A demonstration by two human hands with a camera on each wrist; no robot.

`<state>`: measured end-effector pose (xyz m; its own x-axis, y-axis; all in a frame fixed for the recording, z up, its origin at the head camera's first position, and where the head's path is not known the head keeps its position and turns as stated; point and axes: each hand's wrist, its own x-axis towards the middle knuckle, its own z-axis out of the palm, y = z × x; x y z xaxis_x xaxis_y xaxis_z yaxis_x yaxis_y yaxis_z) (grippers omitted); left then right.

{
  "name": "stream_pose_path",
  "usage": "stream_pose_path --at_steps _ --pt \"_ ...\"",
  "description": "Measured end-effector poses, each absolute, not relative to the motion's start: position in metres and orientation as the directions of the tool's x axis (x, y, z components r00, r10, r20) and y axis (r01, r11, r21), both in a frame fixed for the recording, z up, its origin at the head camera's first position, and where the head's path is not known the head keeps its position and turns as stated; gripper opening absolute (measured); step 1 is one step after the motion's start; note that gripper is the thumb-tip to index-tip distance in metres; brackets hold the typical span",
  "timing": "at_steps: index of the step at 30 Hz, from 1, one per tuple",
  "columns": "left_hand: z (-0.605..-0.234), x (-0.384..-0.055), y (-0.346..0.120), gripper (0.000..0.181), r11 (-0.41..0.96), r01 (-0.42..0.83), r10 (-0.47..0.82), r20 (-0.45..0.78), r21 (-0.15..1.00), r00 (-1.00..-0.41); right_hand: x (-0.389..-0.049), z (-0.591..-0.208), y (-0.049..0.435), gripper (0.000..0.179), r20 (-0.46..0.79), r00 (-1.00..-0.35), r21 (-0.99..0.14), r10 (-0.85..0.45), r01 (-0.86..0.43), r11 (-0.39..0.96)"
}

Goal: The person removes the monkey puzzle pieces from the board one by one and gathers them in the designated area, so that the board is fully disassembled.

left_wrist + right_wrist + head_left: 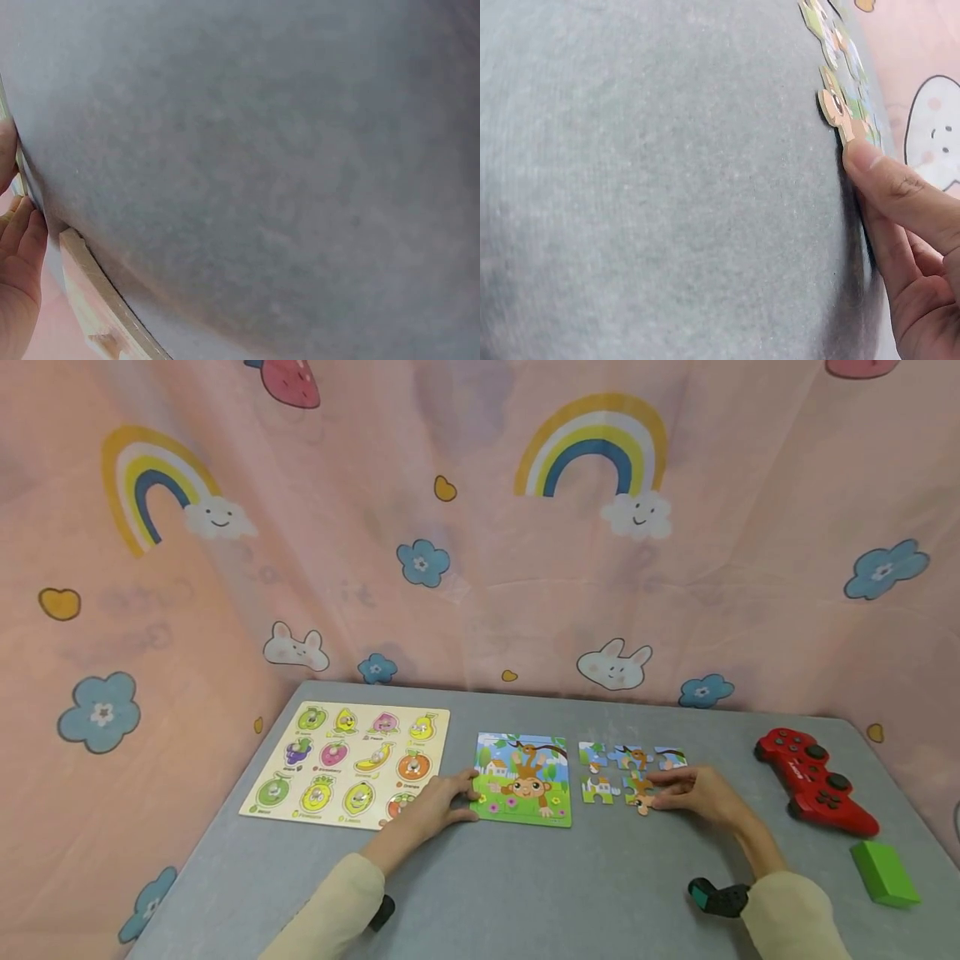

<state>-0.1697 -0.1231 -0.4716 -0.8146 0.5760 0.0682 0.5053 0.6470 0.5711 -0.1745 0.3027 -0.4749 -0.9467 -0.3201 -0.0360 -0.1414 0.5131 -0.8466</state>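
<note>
A square monkey jigsaw puzzle (525,785) lies on the grey table, its picture facing up. My left hand (435,802) holds this puzzle by its left edge, thumb nearer me and fingers farther back. To the right lie several loose jigsaw pieces, among them a house piece (598,790) and a corner piece (592,755). With thumb and fingers my right hand (701,795) pinches the right side of a monkey-face jigsaw piece (640,795). In the right wrist view the thumb (866,157) is against that piece; its far side is hidden.
A cream fruit puzzle board (337,764) lies at the left, partly behind my left forearm. A red game controller (816,783) and a green block (885,874) lie at the right. A pink patterned curtain (480,610) hangs behind the table.
</note>
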Motion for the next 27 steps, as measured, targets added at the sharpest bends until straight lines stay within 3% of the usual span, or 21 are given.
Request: stream_pose_path --at_steps 16,27 --pt "-0.471 -0.169 -0.123 0.024 0.652 0.499 0.569 0.068 0.57 -0.82 -0.17 -0.472 0.305 0.051 -0.116 -0.953 -0.887 -0.279 -0.026 0.461" --pt "-0.471 -0.169 -0.123 0.024 0.649 0.488 0.562 0.064 0.583 -0.824 -0.167 -0.467 0.283 0.051 -0.073 -0.96 -0.955 -0.27 -0.011 0.296"
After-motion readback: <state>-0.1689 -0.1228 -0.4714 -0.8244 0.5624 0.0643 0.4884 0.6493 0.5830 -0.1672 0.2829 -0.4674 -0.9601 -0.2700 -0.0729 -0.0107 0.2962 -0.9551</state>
